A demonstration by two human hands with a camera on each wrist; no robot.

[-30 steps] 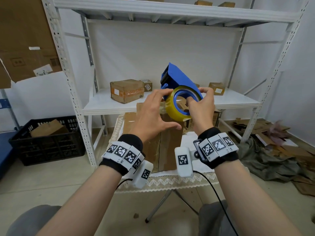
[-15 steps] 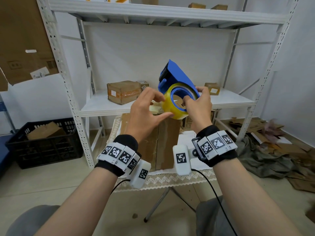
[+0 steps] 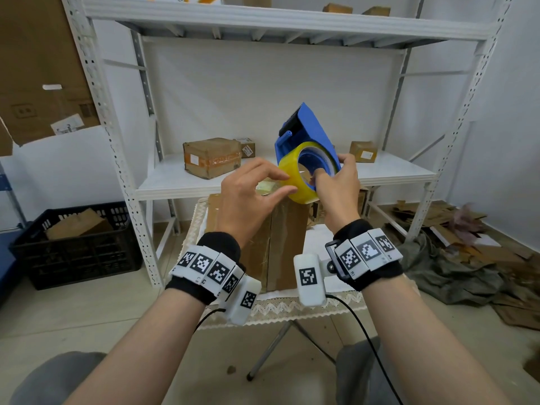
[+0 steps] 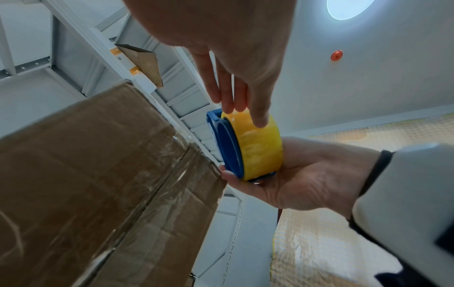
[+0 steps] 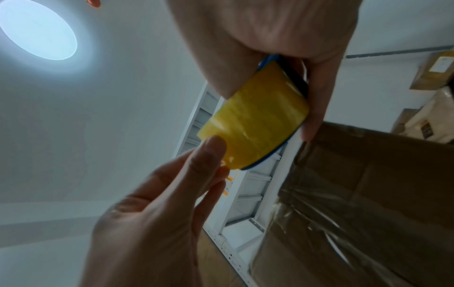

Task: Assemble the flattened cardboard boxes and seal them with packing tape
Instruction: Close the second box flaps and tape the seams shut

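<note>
At the far left a black crate (image 3: 73, 247) sits on the floor with cardboard scraps in it, well apart from the work; a white shelf rack (image 3: 280, 179) stands behind, bearing a few small taped parcels (image 3: 211, 157), likely finished ones put out of the way; nearer, on a small table with a lace-edged cloth (image 3: 280, 308), stands the cardboard box (image 3: 280, 244), upright, with clear tape already running down its middle seam, which suggests one seam is sealed and more tape is wanted; the left hand (image 3: 248, 200) is raised over the box, thumb and forefinger brought close together against the outer face of the yellow tape roll (image 3: 296, 182), the other fingers loose; it seems to be feeling for or picking at the free end of the tape, though whether it truly has an end pinched I cannot tell, for the fingertips (image 4: 260, 120) appear only to press on the roll's surface; the roll sits in a blue tape dispenser (image 3: 306, 135), held up at chest height above the box so that both hands can work on it and the toothed cutter points up and away; the right hand (image 3: 339, 188) grips this dispenser from below and the right, fingers curled round its edge and into the roll's core, steadying it firmly; at the far right, cardboard offcuts and a grey cloth (image 3: 455, 276) lie heaped on the floor.
</note>
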